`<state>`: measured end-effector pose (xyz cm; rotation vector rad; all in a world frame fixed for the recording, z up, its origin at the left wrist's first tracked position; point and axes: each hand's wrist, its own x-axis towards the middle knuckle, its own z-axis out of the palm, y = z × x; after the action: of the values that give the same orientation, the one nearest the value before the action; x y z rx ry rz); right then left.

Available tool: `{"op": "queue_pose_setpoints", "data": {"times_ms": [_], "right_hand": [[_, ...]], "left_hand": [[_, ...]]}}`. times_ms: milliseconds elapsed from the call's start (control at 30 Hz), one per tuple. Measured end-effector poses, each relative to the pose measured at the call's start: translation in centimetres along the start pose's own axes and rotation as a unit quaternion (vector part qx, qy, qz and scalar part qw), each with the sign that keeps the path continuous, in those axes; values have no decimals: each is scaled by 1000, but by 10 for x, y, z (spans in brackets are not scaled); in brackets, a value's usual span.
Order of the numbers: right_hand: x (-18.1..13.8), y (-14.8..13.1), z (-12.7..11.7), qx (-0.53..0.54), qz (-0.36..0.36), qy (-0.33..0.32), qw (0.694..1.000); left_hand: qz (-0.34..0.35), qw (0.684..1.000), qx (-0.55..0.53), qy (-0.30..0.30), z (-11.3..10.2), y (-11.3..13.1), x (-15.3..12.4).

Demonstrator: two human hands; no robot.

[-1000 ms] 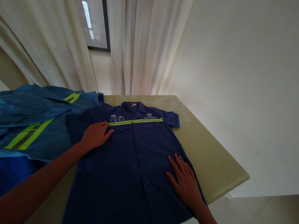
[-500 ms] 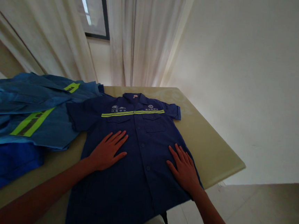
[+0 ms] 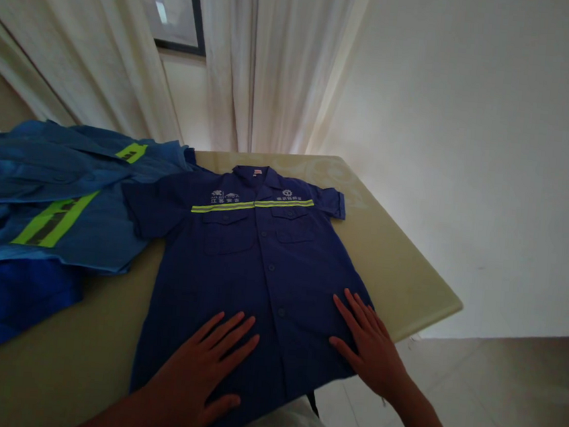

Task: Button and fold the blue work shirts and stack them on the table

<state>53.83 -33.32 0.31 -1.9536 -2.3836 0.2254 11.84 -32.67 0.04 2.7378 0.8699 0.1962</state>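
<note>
Head view: your left hand [image 3: 198,382] lies flat, fingers spread, palm down on the lower front of the dark blue shirt [image 3: 250,264], just left of the button line. Your right hand [image 3: 371,350] is flat too, fingers apart, pressing the shirt's lower right edge near the tabletop [image 3: 398,277] rim. Neither hand grips anything; both just rest on the cloth.

The shirt lies face up, buttoned, collar toward the far side, sleeves spread out, a yellow-green stripe [image 3: 252,205] across the chest above two pockets. Its hem hangs over the near edge of the tabletop.

A pile of lighter blue clothes [image 3: 51,200] with yellow-green strips sits on the left, touching the shirt's left sleeve. White curtains [image 3: 272,66] hang behind the tabletop, and a window [image 3: 170,4] shows at top left.
</note>
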Motion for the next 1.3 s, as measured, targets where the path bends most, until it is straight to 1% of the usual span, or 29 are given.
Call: {"op": "queue_pose_setpoints", "data": {"times_ms": [67, 133, 200, 300, 367, 400, 467, 533, 567, 633, 700, 767, 833, 933, 1000, 1067, 1133, 1233, 1300], "right_hand": [[3, 6, -14, 3, 22, -21, 1000], [20, 3, -33, 14, 26, -31, 999], [53, -9, -49, 32, -8, -11, 999], [129, -40, -58, 63, -110, 46, 991], [186, -63, -53, 82, -163, 63, 981], [214, -74, -48, 91, -174, 66, 978], [266, -93, -34, 108, -160, 79, 978], [307, -111, -18, 111, -116, 99, 982], [322, -118, -9, 108, -91, 112, 984], [344, -130, 6, 97, -58, 133, 985], [355, -137, 18, 86, -54, 147, 984], [358, -138, 26, 82, -67, 153, 983], [358, -136, 28, 84, -76, 152, 982], [358, -133, 26, 89, -75, 143, 983], [358, -133, 24, 93, -73, 142, 983], [359, -133, 24, 97, -76, 146, 982], [359, -133, 25, 95, -82, 149, 981], [360, -132, 25, 92, -81, 146, 982], [360, -132, 24, 93, -79, 145, 982]], "left_hand": [[1, 1000, -6, 3, -4, -2, -1], [-8, 1000, -17, 9, -10, -7, 12], [-32, 999, -22, 37, -15, -16, 40], [-48, 995, -3, 86, -12, -31, 88], [-37, 996, 4, 83, -5, -37, 109], [-33, 997, 3, 72, -1, -37, 114], [-30, 998, -7, 52, 6, -33, 113], [-31, 998, -22, 46, 8, -26, 104], [-30, 998, -33, 45, 7, -23, 100], [-39, 996, -68, 51, 2, -21, 97], [-72, 986, -125, 81, -7, -31, 105], [-122, 965, -182, 141, -19, -56, 126], [-166, 939, -208, 217, -35, -97, 157], [-238, 897, -169, 333, -59, -173, 212], [-304, 872, -103, 371, -70, -221, 245], [-324, 862, -83, 380, -74, -258, 268], [-332, 866, -75, 366, -69, -281, 279], [-362, 873, -44, 323, -56, -296, 281], [-377, 870, -28, 317, -50, -301, 279]]}}
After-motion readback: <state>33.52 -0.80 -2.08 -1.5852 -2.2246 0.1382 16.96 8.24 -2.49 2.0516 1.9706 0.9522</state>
